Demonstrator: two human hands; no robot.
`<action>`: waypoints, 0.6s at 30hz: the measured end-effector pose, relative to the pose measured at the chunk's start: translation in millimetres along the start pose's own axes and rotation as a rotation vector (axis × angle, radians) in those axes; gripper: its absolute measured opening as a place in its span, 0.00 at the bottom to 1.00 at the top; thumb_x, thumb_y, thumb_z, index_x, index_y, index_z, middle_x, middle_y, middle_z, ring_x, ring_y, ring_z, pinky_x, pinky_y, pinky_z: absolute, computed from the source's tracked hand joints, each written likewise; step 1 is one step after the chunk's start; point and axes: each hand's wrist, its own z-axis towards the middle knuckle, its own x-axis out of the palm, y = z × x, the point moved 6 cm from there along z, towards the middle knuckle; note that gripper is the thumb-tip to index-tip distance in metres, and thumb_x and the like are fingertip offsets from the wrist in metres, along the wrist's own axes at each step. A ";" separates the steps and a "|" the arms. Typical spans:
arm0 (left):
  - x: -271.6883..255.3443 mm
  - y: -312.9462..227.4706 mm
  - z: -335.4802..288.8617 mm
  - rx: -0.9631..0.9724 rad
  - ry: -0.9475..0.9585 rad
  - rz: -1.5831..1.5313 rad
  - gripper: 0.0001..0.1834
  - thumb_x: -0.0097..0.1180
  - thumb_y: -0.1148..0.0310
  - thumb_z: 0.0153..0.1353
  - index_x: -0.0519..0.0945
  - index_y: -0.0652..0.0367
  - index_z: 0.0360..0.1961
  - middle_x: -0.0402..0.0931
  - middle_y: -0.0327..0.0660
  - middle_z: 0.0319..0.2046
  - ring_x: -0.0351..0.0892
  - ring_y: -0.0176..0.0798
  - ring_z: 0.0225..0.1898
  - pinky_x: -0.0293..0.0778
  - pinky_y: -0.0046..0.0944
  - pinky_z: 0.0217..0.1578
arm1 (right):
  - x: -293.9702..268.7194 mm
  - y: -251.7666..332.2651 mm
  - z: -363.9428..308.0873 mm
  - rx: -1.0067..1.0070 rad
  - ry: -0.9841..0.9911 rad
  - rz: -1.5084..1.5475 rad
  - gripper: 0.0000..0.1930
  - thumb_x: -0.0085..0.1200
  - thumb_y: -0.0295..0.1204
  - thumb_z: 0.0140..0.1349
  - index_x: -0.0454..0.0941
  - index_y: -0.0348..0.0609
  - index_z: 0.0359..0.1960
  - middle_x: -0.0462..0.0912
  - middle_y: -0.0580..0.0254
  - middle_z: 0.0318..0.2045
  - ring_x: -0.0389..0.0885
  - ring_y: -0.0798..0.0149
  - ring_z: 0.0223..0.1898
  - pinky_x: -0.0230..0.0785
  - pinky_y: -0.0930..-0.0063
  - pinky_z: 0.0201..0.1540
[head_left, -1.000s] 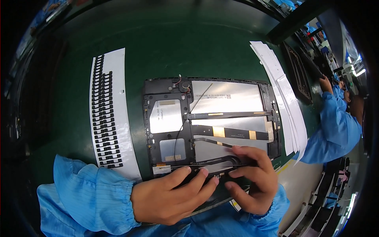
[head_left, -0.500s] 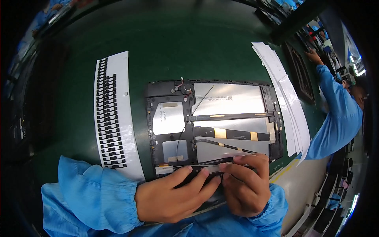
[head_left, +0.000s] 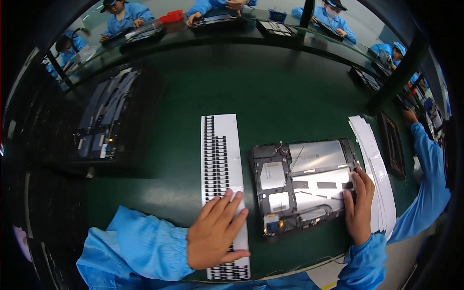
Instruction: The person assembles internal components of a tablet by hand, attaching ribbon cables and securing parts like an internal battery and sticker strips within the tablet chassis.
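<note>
Left hand spreading over a white strip, right hand resting at an open device's edge

Near the front edge of the green worktop, an open device chassis is lying flat, right of the middle, showing silver plates, black framing and thin cables. The right hand is resting at its right side, thumb and fingers slightly parted and bending over the rim; whether they are gripping it, one cannot tell.

Just left of the chassis, a white strip bearing columns of small black pieces is running from the front edge toward the middle. The left hand is lying palm down across it, fingers loosely spreading; nothing is visibly being pinched between them.

White sheets are overlapping just beyond the chassis's right side, and a dark frame is lying farther right. Toward the worktop's left edge, a dark stack is standing. At the right, a co-worker's blue sleeve is reaching in; beyond the far edge, other people in blue are handling flat devices.
</note>
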 end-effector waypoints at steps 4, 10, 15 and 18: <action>-4.3 -11.8 4.6 -0.040 -0.135 -0.320 0.37 0.54 0.51 0.52 0.60 0.71 0.53 0.50 0.67 0.55 0.49 0.63 0.59 0.49 0.55 0.54 | 9.3 0.1 26.8 -0.032 -0.031 -0.024 0.18 0.46 0.24 0.54 0.64 0.34 0.47 0.61 0.46 0.52 0.59 0.48 0.54 0.52 0.62 0.57; -47.1 53.4 21.5 0.016 -0.350 -0.142 0.28 0.56 0.67 0.47 0.66 0.71 0.49 0.61 0.55 0.52 0.60 0.55 0.54 0.56 0.48 0.52 | -22.9 71.9 64.4 -0.197 -0.176 0.058 0.13 0.52 0.24 0.49 0.70 0.35 0.38 0.70 0.48 0.39 0.67 0.50 0.43 0.60 0.62 0.46; -37.2 86.1 27.5 -0.022 -0.306 0.148 0.29 0.59 0.62 0.43 0.69 0.70 0.44 0.64 0.54 0.49 0.63 0.54 0.51 0.60 0.48 0.50 | 32.3 188.4 113.6 -0.518 -0.057 0.249 0.04 0.55 0.24 0.43 0.76 0.39 0.23 0.74 0.58 0.26 0.69 0.56 0.33 0.60 0.67 0.38; -33.6 84.1 31.1 -0.010 -0.298 0.157 0.30 0.58 0.59 0.44 0.69 0.71 0.44 0.64 0.55 0.48 0.63 0.52 0.52 0.60 0.48 0.50 | 76.9 201.8 129.9 -0.527 -0.096 0.075 0.04 0.53 0.26 0.39 0.76 0.39 0.15 0.72 0.57 0.22 0.68 0.57 0.31 0.56 0.64 0.36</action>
